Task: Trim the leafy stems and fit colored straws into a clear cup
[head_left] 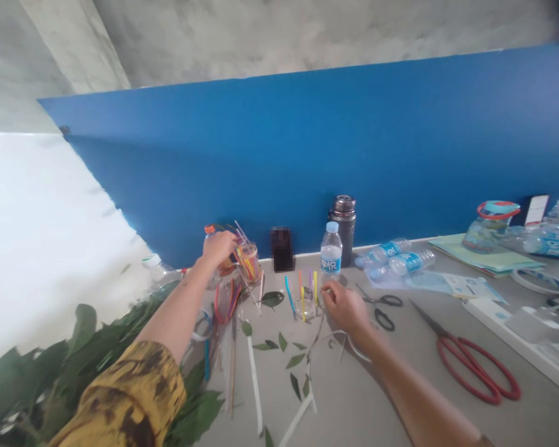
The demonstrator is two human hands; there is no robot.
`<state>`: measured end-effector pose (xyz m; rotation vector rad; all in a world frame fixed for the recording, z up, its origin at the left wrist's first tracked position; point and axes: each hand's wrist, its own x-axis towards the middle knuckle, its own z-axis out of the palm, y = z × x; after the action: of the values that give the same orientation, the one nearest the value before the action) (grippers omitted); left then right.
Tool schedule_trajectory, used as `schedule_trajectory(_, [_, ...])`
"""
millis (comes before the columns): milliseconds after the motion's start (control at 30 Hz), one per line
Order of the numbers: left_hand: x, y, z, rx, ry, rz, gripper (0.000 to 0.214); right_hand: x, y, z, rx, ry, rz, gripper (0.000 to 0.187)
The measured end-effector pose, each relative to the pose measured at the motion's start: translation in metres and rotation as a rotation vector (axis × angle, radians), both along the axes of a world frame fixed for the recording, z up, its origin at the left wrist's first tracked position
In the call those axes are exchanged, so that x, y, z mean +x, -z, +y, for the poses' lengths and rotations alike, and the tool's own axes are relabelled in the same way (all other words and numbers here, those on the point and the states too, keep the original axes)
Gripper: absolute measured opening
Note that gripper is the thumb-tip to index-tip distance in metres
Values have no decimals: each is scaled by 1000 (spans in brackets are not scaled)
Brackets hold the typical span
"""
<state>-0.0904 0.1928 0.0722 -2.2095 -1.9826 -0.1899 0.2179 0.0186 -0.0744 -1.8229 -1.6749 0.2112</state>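
Observation:
My left hand (218, 246) reaches to the back of the grey table (377, 397), its fingers curled over a clear jar (248, 263) full of coloured straws. My right hand (345, 307) rests near the middle, fingers pinched on a thin twig (317, 329) beside a small clear cup (304, 308). Coloured straw pieces (302, 287) stand around that cup. Loose green leaves (279, 344) and white strips (254, 382) lie in front of me.
A leafy branch pile (69, 366) fills the left. Black scissors (382, 308) and red scissors (470, 363) lie right of my hand. A water bottle (330, 256), a dark flask (344, 225), lying bottles (394, 256), papers (489, 257) and a blue wall (354, 149) stand behind.

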Motion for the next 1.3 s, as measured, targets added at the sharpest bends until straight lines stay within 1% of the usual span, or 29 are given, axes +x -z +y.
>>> schedule_trajectory(67, [-2, -2, 1, -21, 5, -14, 28, 0, -1, 0, -3, -10, -2, 17])
schedule_trajectory(167, [-4, -11, -1, -14, -14, -40, 31, 0, -3, -1, -15, -20, 7, 18])
schedule_trajectory(233, [1, -16, -9, 78, -30, -120, 33, -1, -5, -2, -27, -27, 17, 19])
schedule_trajectory(300, [13, -14, -21, 234, -10, -293, 36, -2, -7, -3, -31, -36, 21, 20])
schedule_trajectory(333, [22, -9, -29, 275, 26, -386, 36, -2, -8, -3, -30, -40, 20, 20])
schedule_trajectory(367, [34, -2, -37, 267, 66, -459, 36, -3, -8, -3, -32, -40, 17, 20])
schedule_trajectory(400, [47, 8, -45, 225, 104, -508, 36, -3, -8, -3, -35, -39, 15, 20])
schedule_trajectory(433, [60, 19, -52, 165, 149, -516, 35, -3, -8, -4, -38, -38, 14, 20])
schedule_trajectory(467, [73, 31, -57, 108, 167, -503, 33, -3, -8, -4, -39, -39, 13, 20])
schedule_trajectory(533, [94, 53, -63, 69, 174, -494, 26, -2, -8, -4, -37, -42, 15, 20])
schedule_trajectory(600, [107, 69, -62, 40, 161, -487, 25, -1, -7, -4, -32, -44, 17, 20])
schedule_trajectory(633, [110, 74, -60, 33, 147, -481, 26, 0, -6, -3, -31, -42, 16, 20])
schedule_trajectory(700, [113, 80, -54, 19, 117, -466, 25, 0, -6, -3, -31, -37, 10, 20])
schedule_trajectory(800, [117, 83, -47, 3, 84, -441, 26, 0, -7, -3, -41, -34, 6, 20])
schedule_trajectory(900, [127, 90, -45, 18, 49, -436, 40, -1, -9, -3, -48, -29, 2, 20])
schedule_trajectory(1033, [143, 102, -42, 72, -4, -466, 73, -1, -11, -4, -60, -17, 1, 21])
schedule_trajectory(1133, [150, 109, -34, 109, -67, -510, 96, -2, -12, -4, -69, -18, -1, 20])
schedule_trajectory(1200, [152, 112, -26, 112, -119, -531, 103, -2, -12, -4, -70, -21, -5, 20])
schedule_trajectory(1300, [155, 116, -13, 146, -180, -550, 103, -2, -12, -4, -71, -21, -8, 20])
